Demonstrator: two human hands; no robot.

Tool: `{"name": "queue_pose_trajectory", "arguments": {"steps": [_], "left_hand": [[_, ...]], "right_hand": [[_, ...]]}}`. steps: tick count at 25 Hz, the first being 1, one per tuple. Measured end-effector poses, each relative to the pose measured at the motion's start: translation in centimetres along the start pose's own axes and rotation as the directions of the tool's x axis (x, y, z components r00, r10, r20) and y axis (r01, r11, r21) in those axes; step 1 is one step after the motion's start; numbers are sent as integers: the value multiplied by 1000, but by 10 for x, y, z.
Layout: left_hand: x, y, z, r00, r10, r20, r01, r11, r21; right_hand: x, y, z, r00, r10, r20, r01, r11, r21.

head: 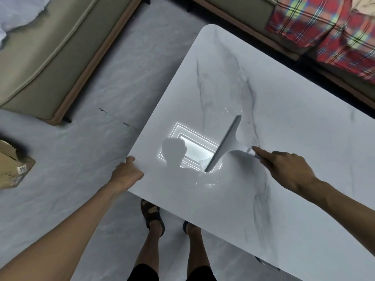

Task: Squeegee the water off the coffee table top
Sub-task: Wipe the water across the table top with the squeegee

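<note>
The white marble-look coffee table top fills the right of the head view. A grey and white squeegee lies with its blade on the top, running diagonally near the left edge. My right hand grips its handle, index finger stretched along it. Water glistens in small streaks and drops at the blade's near end and a few at its far end. My left hand grips the table's left edge, thumb on top. A bright ceiling-light reflection sits just left of the blade.
A beige sofa stands at the left back, another with a red plaid cloth at the right back. A cardboard box lies on the grey floor at left. My sandalled feet stand by the table's near edge.
</note>
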State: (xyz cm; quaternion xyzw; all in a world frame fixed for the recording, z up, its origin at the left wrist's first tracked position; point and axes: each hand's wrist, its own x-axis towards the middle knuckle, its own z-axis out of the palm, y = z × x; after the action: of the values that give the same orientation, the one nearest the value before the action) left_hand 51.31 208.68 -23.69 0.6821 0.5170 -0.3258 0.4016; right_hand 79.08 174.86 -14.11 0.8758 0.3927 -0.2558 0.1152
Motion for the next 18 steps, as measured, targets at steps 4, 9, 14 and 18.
{"name": "queue_pose_trajectory", "arguments": {"steps": [4, 9, 14, 18], "left_hand": [[-3, -4, -3, 997, -7, -76, 4, 999, -49], [-4, -29, -10, 969, 16, -247, -37, 996, -82], [-6, -41, -1, 977, 37, -212, -38, 999, -2], [-13, -37, 12, 989, 57, -133, -48, 997, 67]], "right_hand": [[-7, -31, -4, 995, -99, -35, 101, 991, 83], [23, -171, 17, 893, -449, 32, 438, 883, 171], [26, -222, 41, 842, -536, 66, 530, 843, 86], [-4, -146, 49, 907, -414, 76, 408, 909, 83]]}}
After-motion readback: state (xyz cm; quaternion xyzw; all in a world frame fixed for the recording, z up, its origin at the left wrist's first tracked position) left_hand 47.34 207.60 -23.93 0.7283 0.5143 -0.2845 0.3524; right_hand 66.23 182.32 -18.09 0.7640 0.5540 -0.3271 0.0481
